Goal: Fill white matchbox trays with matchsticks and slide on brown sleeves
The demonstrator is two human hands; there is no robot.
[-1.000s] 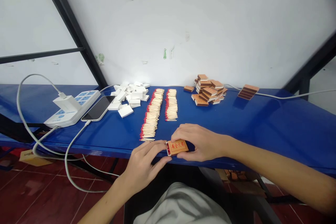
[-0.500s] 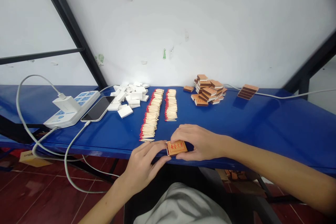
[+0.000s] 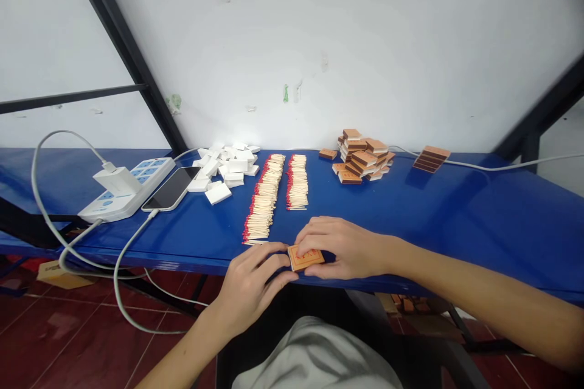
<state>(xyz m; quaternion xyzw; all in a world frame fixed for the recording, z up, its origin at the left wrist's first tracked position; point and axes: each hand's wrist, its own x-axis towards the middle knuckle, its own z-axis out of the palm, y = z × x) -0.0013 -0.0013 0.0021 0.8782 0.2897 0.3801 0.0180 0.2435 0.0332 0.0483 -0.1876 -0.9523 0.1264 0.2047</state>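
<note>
An orange matchbox [image 3: 306,259] with red characters on its top is at the table's front edge. My right hand [image 3: 342,248] grips it from the right, thumb along the near side and fingers over the far side and top. The fingers of my left hand [image 3: 253,276] are closed on the box's left end, thumb at the near corner. Just beyond the hands lie a long row of red-tipped matches [image 3: 264,200] and a shorter row [image 3: 297,183].
White matchbox trays [image 3: 227,170] are heaped at the back left, beside a phone [image 3: 171,188] and a power strip [image 3: 109,203] with cables. Stacked matchboxes [image 3: 364,161] stand at the back right. A striped brown flat piece [image 3: 431,158] leans on a cable.
A finger of my right hand has moved onto the box's top, covering part of the characters. The white inner edge at the box's left end shows less.
</note>
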